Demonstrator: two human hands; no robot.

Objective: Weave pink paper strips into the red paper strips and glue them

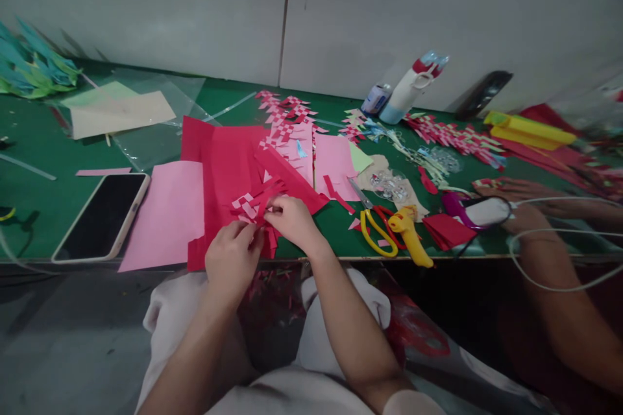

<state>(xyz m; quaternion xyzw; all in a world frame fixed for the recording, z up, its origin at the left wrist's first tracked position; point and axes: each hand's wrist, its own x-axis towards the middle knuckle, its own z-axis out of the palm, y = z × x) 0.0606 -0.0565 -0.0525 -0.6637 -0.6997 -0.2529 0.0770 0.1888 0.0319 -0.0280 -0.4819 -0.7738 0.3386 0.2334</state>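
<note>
A: Head view. Where does the work piece sit?

B: The red-and-pink weave (247,206) lies on the red sheet (221,162), close to the near edge of the green table (43,155). It is at 12 o'clock from the left hand (232,259) and at 9 o'clock from the right hand (293,220).

A: Hand states?

B: Left hand: fingers curled, tips nipping the weave's lower edge. The thumb is hidden, so I record the pinch as likely. Right hand: thumb and forefinger closed on the weave's right edge, where the loose red strips (275,189) fan toward 1 o'clock.

A: How far along?

B: Judgement only. A small checkered patch is laced on the left part of the piece, and the strips to its right lie unlaced, so it looks partway done. The woven pieces (287,110) at 12 o'clock near the wall look complete. How many more are wanted, I cannot tell.

A: Surroundings?

B: A pink sheet (170,211) at 9 o'clock, tucked under the red sheet's edge. Beyond it, also at 9 o'clock, is a phone (102,215), screen up. At 3 o'clock are scissors (374,230) and a yellow glue gun (411,233), just beside each other. Farther out at 3 o'clock another person's hand (516,191) rests on the table. Its grip is too blurred to read.
</note>
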